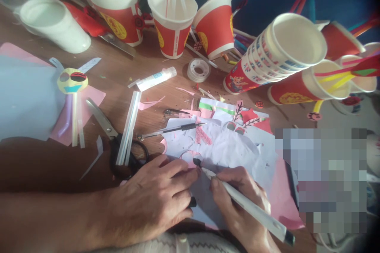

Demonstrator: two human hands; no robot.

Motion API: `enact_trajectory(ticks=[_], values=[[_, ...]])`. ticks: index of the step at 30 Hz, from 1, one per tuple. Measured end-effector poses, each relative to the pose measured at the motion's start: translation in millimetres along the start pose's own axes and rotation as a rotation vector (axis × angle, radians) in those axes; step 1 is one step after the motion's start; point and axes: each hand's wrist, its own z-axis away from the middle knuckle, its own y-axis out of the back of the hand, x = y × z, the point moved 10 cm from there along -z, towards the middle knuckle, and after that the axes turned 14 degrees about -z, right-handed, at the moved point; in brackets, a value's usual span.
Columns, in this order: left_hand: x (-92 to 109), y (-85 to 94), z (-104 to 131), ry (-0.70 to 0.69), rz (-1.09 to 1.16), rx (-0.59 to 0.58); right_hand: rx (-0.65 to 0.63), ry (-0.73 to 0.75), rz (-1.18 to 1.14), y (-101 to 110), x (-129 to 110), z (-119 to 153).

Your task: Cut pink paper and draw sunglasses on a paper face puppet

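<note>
My right hand (pixel 242 201) is closed around a white marker (pixel 252 205), its dark tip touching a black oval patch on a small round pink-edged paper cutout (pixel 190 158). My left hand (pixel 166 189) has its fingertips pressed on that cutout from the left side. A short black piece (pixel 192 201), perhaps the marker's cap, pokes out between its lower fingers. Under both hands lies crumpled white paper (pixel 228 146). On it rest a pen (pixel 175 129) and pink strips (pixel 203 134) with drawn lines. Black-handled scissors (pixel 115 138) lie left, partly under white strips (pixel 129 126).
Red paper cups (pixel 172 27) stand at the back, some holding paper faces on straws. A tilted cup stack (pixel 276 55) is to the right. A yellow face figure (pixel 73 81), glue stick (pixel 157 79), tape roll (pixel 198 70), white cup (pixel 56 27) and red-handled knife (pixel 118 43) lie around.
</note>
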Motion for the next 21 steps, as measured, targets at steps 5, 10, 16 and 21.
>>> enact_trajectory(ticks=[5, 10, 16, 21], values=[[-1.2, 0.3, -0.8, 0.007, -0.001, 0.012, 0.007, -0.007, 0.007, 0.8, 0.7, 0.2], [-1.1, -2.4, -0.2, 0.002, 0.011, 0.005, 0.013, 0.012, -0.006, 0.5, 0.2, -0.6], [-1.3, 0.3, -0.6, 0.009, 0.011, 0.016, 0.034, -0.007, 0.009, 1.4, 2.1, -1.0], [-1.9, -1.1, -0.9, 0.011, 0.009, 0.014, 0.043, -0.023, 0.011, 0.7, 3.0, -1.3]])
